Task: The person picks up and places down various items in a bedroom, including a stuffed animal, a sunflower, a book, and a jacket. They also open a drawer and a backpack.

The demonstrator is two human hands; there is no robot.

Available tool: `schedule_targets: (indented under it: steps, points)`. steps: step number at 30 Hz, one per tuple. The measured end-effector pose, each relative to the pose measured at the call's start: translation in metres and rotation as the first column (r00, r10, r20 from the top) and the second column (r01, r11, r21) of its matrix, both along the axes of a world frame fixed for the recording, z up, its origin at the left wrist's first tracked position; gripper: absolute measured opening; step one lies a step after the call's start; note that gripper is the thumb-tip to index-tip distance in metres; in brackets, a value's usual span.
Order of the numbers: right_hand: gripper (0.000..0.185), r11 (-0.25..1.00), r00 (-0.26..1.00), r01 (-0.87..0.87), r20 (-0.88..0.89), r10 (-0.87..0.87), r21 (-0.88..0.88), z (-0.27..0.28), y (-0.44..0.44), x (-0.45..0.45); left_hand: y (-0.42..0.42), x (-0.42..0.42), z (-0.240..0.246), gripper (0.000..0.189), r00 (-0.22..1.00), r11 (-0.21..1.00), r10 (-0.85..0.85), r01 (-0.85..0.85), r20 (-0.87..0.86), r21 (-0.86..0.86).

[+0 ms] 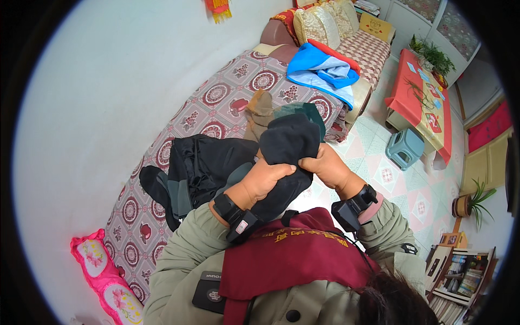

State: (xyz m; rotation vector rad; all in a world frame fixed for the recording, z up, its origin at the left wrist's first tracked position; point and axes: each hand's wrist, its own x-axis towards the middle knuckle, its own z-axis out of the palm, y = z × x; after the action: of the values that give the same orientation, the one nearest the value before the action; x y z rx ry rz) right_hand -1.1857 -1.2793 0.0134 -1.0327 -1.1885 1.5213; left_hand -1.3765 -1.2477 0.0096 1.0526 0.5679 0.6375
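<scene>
My left hand [264, 178] and my right hand [327, 166] grip a bunched black cloth garment [290, 138] from both sides. Both thumbs press on its near face and point toward each other. The cloth hangs down below my hands toward my lap. Left of it, a black jacket-like garment [211, 162] with dark grey panels lies crumpled on the patterned bed cover [215, 93]. Whether the two black pieces are one garment I cannot tell. Just beyond my hands lie a brown garment [260, 109] and a dark green cloth [315, 115], both partly hidden.
Farther back, a blue and red cloth [321, 71] lies over the seat near cushions [317, 28]. A blue-grey plastic stool [405, 149] stands by a table with a red cloth [400, 97]. A pink floral pillow [107, 276] is at lower left, a bookshelf [463, 280] at lower right.
</scene>
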Motion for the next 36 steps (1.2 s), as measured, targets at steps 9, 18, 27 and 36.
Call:
schedule_targets:
  steps: [9, 18, 27, 36]
  points:
    - [0.028, 0.997, 0.998, 0.014, -0.063, -0.019, -0.074, -0.011, -0.001, 0.0, 0.001, -0.006, 0.002, 0.035, 1.0, 0.995, -0.014, 0.013, -0.01, -0.098]
    - [0.06, 0.578, 0.488, -0.128, 0.558, -0.671, 0.806, 0.013, 0.013, -0.013, 0.03, -0.009, -0.001, 0.035, 0.971, 0.916, 0.183, -0.11, 0.157, -0.387]
    - [0.051, 0.993, 0.991, -0.02, -0.132, 0.035, 0.116, -0.061, 0.032, -0.007, 0.064, -0.022, 0.021, 0.043, 0.955, 0.924, 0.101, 0.015, 0.279, -0.383]
    - [0.026, 0.959, 0.917, 0.033, -0.374, -0.14, -0.28, -0.002, 0.045, -0.019, 0.047, -0.054, 0.004, 0.068, 0.913, 0.925, 0.315, -0.233, -0.261, 0.301]
